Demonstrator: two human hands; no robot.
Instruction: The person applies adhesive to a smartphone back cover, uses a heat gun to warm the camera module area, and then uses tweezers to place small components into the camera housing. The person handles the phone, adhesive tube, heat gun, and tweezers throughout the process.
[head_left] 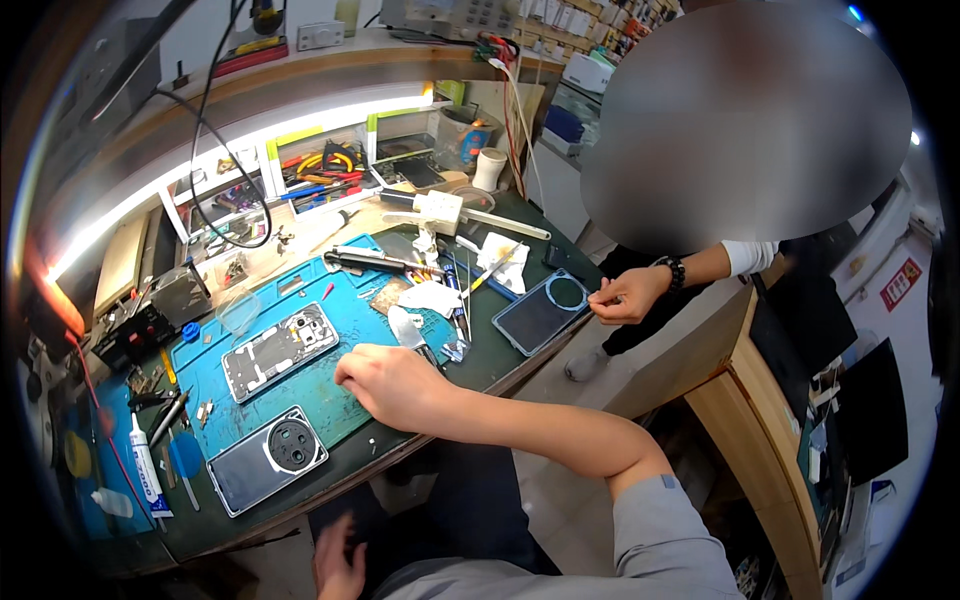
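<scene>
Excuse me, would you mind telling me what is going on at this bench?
The person's right hand, loosely curled, is over the blue mat, beside an opened phone body; whether it holds anything is unclear. Their blurred left hand is low, off the bench. Another person's hand is near a dark phone on the bench.

- The person's bare right hand [385, 388], fingers curled, is over the near part of a bright teal work mat [362, 314]; whether it grips anything cannot be told.
- The blurred bare left hand [338, 568] is low by the lap, fingers apart.
- An opened grey-and-black rectangular phone body [280, 352] lies on the mat, left of the right hand.
- Nearer the person lies a dark rectangular phone with a round black camera disc [246, 474].
- A co-worker's hand [632, 295] is beside a dark phone with a pale-blue ring [535, 318].
</scene>
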